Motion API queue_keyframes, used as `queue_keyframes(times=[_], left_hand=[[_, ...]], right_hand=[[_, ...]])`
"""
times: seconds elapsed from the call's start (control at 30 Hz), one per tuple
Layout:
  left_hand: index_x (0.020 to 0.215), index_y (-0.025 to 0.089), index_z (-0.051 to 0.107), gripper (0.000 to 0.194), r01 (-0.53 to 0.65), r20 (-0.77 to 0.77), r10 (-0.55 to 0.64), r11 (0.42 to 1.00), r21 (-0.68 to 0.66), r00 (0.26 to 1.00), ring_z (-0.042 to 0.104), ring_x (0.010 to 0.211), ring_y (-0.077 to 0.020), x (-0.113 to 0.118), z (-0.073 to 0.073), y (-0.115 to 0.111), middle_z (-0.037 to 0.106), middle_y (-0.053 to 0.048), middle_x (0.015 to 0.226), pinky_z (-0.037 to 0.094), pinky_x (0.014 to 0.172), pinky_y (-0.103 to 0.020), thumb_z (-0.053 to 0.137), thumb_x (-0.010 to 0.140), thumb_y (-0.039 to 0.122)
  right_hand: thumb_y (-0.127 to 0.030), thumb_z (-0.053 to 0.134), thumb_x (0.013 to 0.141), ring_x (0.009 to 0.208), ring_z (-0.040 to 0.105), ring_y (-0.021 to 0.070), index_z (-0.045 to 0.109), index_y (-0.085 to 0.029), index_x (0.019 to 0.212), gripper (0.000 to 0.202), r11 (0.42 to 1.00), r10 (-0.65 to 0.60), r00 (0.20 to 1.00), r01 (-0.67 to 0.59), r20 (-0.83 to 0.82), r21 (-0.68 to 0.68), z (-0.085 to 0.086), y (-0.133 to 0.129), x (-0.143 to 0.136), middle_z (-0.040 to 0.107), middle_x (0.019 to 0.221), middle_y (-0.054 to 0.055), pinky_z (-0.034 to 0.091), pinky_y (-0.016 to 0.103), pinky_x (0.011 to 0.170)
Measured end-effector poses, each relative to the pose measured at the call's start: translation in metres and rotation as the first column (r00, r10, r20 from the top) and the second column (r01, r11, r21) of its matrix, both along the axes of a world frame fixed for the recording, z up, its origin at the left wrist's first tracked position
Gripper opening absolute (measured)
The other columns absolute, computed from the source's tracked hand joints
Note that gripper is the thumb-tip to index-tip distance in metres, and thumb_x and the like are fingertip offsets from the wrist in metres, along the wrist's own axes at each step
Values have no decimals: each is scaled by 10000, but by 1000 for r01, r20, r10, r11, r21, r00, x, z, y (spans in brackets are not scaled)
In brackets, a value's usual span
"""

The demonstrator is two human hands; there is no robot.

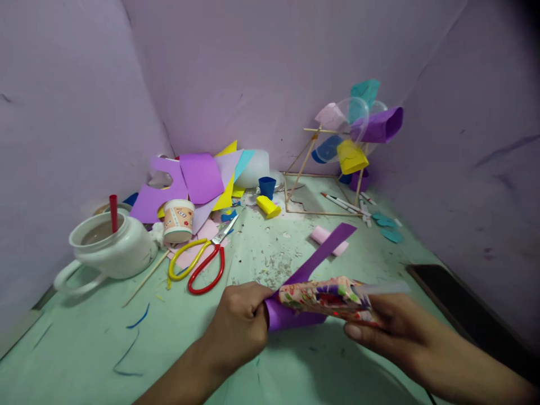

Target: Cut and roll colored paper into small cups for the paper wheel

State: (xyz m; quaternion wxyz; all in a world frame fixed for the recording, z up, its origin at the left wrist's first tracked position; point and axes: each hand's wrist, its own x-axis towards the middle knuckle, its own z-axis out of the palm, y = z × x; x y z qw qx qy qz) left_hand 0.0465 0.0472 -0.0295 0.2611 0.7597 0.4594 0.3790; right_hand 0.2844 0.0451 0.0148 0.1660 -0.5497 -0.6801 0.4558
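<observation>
My left hand [242, 318] pinches a strip of purple paper [295, 320] that curls into a loop, with one long end [324, 250] sticking up and to the right. In my right hand [400, 326] is a glue gun [329, 298] with a flowery pattern. A clear glue stick [386, 288] juts from its rear. The glue gun's front end lies against or just above the purple paper near my left thumb; the exact contact is hidden. Behind the strip rests a rolled pink paper [329, 239].
Scissors [206, 256], a paper cup [178, 220], a white pot [109, 242] and coloured paper sheets [202, 177] lie left. A stick frame [312, 211] bearing a wheel of paper cups [354, 129] stands back right. Markers [343, 203] and a dark phone-like slab [455, 304] lie right.
</observation>
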Motion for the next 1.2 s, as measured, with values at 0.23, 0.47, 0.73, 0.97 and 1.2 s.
queue_keyframes(times=[0.23,0.47,0.73,0.97,1.2], left_hand=[[718,127,691,299,-8,-6,8,999,-32,1000,565,535,-126,1,-6,0,629,-32,579,379,506,-234,420,686,4],[681,118,681,298,-13,-10,13,999,-33,1000,556,523,-122,1,-3,2,625,-35,565,360,498,-232,412,663,-9],[679,125,682,288,-8,-1,8,998,-58,1000,565,532,-117,2,-2,0,638,-30,577,374,505,-227,425,682,-5],[735,133,697,331,-9,-13,8,998,-58,1000,576,546,-130,1,-1,0,649,-35,599,392,513,-238,402,669,-4],[647,131,667,308,-26,-40,25,999,-36,999,549,513,-122,1,-2,0,615,-26,551,361,492,-236,395,644,-14]], right_hand=[[-466,615,687,760,654,255,682,-218,907,338,996,-53,996,47,75,80,10,7,-4,695,825,75,556,366,680],[-484,609,675,760,661,264,680,-188,911,385,994,-54,996,47,68,95,13,9,-8,695,868,108,556,378,669],[-474,621,690,792,656,264,673,-190,952,390,997,-34,995,27,91,75,8,8,-3,689,879,98,558,385,684],[-425,625,692,755,645,256,692,-199,858,289,995,-17,997,10,69,100,10,9,-5,680,817,81,554,382,666],[-403,592,725,739,633,245,676,-194,869,268,996,10,996,-18,91,90,11,11,-3,655,790,74,538,380,675]])
